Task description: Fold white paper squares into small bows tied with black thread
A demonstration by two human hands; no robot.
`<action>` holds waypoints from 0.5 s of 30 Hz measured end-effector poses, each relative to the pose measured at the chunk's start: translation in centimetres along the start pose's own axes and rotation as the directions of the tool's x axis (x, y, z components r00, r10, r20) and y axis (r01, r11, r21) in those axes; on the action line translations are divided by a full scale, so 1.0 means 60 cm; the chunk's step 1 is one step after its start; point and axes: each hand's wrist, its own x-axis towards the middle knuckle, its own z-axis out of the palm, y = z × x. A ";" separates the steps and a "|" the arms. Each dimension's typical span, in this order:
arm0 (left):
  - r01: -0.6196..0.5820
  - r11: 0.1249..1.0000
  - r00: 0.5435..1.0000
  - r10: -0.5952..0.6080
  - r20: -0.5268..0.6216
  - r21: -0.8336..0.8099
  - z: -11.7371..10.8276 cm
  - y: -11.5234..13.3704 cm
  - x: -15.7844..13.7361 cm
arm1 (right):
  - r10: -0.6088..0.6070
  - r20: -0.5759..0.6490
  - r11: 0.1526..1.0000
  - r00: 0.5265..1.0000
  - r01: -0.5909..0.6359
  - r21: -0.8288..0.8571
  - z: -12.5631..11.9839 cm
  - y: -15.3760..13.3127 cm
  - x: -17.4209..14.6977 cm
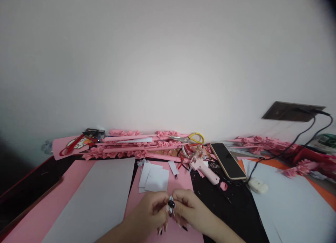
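Observation:
My left hand and my right hand meet over a pink paper sheet. Between their fingertips they pinch a small piece of white paper, mostly covered by the fingers, so its shape is hard to make out. A glossy black spot, apparently a painted thumbnail, shows in front of it. Just beyond the hands lie several white paper squares, loosely stacked. A small white paper strip rests to their right.
A pink hot glue gun, yellow-handled scissors and a phone lie toward the back. Pink paper flower stems line the wall. White sheets flank the work area. Cables run from a wall socket toward a white charger.

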 end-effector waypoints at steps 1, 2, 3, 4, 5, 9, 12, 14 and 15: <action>0.015 1.000 1.000 -0.015 0.008 -0.025 0.000 0.000 0.000 | 0.015 0.017 0.999 1.000 -0.015 0.029 -0.002 0.003 0.001; 0.029 0.998 1.000 -0.029 0.010 -0.047 0.000 0.000 0.001 | 0.026 0.027 0.998 0.999 -0.028 0.061 -0.003 0.006 0.002; 0.042 0.997 0.999 -0.042 0.014 -0.064 0.000 0.000 0.001 | 0.032 0.043 0.996 0.999 -0.035 0.082 -0.005 0.009 0.003; 0.051 0.996 0.999 -0.051 0.010 -0.076 0.000 -0.001 0.001 | 0.034 0.052 0.994 0.998 -0.039 0.102 -0.006 0.011 0.003; 0.058 0.995 0.998 -0.058 0.008 -0.086 -0.001 -0.001 0.001 | 0.036 0.062 0.992 0.997 -0.043 0.118 -0.007 0.013 0.004; 0.062 0.991 0.998 -0.061 0.011 -0.123 -0.002 -0.006 0.002 | 0.026 0.076 0.988 0.997 -0.037 0.152 -0.008 0.011 0.004; 0.062 0.984 0.998 -0.057 0.030 -0.165 -0.003 -0.009 0.003 | 0.032 0.086 0.987 0.996 -0.045 0.157 -0.009 0.008 0.003; 0.061 0.980 0.998 -0.054 0.042 -0.189 -0.003 -0.012 0.003 | 0.027 0.091 0.987 0.996 -0.041 0.158 -0.010 0.006 0.003; 0.058 0.978 0.998 -0.049 0.048 -0.200 -0.002 -0.014 0.003 | 0.022 0.094 0.987 0.995 -0.037 0.158 -0.010 0.006 0.002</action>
